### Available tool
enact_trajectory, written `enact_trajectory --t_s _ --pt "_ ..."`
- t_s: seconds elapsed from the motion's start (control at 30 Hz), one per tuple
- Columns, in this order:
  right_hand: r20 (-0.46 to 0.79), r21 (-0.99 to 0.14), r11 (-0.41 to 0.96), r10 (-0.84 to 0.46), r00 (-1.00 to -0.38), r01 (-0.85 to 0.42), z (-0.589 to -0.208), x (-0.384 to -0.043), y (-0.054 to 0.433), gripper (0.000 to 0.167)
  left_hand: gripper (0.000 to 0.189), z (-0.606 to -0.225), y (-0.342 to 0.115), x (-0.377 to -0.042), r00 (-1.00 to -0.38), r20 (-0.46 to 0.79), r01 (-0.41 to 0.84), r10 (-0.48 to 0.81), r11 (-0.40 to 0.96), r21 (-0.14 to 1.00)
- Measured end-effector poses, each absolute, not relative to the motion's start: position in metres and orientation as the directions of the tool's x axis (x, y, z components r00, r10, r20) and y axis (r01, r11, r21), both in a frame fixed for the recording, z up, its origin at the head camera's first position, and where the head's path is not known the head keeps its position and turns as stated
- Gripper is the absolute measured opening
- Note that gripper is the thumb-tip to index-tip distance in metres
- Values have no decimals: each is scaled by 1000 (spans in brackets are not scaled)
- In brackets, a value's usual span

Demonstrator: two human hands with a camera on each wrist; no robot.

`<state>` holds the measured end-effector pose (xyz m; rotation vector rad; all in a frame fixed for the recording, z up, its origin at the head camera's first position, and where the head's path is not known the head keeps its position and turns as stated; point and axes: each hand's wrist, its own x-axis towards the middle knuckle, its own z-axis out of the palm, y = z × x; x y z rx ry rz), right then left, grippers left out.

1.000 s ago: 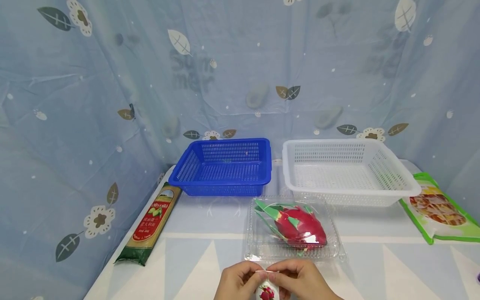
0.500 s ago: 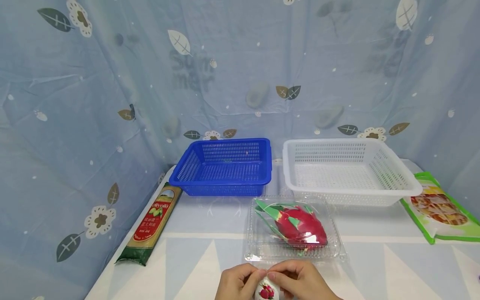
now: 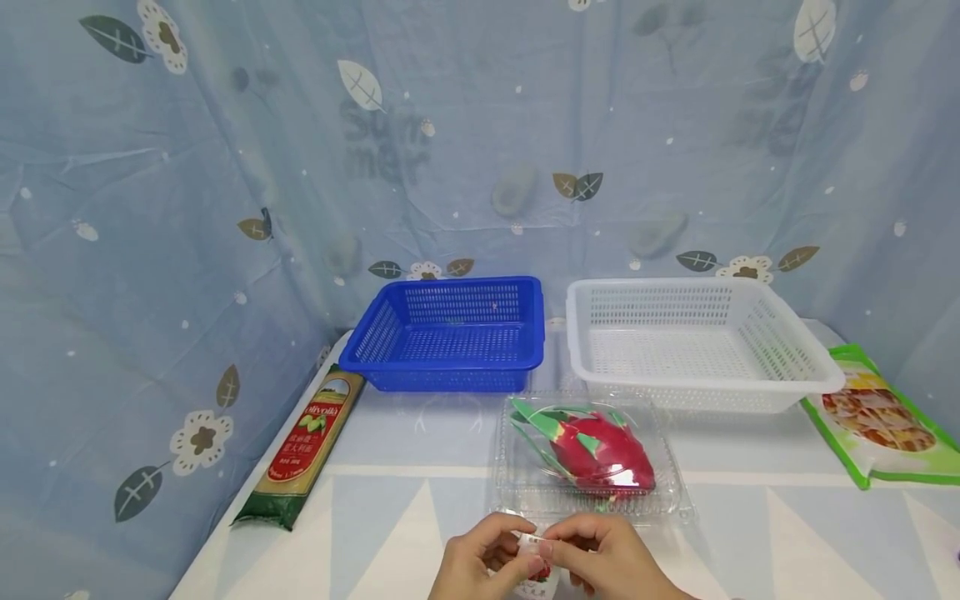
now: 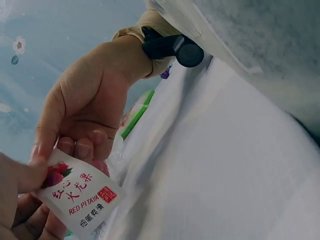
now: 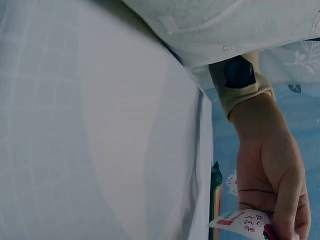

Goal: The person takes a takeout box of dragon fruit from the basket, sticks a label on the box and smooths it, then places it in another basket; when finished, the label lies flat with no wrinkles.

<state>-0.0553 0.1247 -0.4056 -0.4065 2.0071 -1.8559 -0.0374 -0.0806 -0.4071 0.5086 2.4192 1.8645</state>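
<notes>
Both hands meet near the front of the table in the head view, just before a lidded clear plastic clamshell box (image 3: 513, 496) with a red dragon fruit (image 3: 609, 457) in it. My left hand (image 3: 474, 565) pinches a small white label (image 4: 82, 200) between thumb and fingers. At the label's upper right edge, my right hand (image 3: 609, 562) pinches it too. Red lettering on it reads RED PITAYA, beside a printed fruit picture. In the right wrist view the label (image 5: 244, 223) curves away from the left thumb. Part of its picture is hidden by the fingers.
A blue basket (image 3: 442, 367) and a white basket (image 3: 697, 385) stand at the back. On the left lies a spaghetti pack (image 3: 300, 446); on the right, a green-edged food bag (image 3: 877, 417). A patterned curtain (image 3: 465, 150) hangs behind and at the sides.
The label has turned and tilted between the fingers, and the left thumb now covers part of its fruit picture. The left fingers have shifted on it; the boxed fruit and baskets stay put.
</notes>
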Motion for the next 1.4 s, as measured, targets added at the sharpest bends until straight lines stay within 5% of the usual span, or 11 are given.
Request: enact_trajectory --t_s 0.2,0.73,1.4 --pt "1 -990 124 -448 -894 -63 -402 -55 123 25 27 -402 -81 -40 -971 67 120 230 225 967" --pt "135 -983 40 -499 -856 -178 -402 -52 122 20 26 -405 -77 -34 -991 100 122 89 285 951" --pt "80 -982 131 -381 -921 -139 -404 -48 121 20 47 -404 -76 -33 -998 58 60 18 345 937"
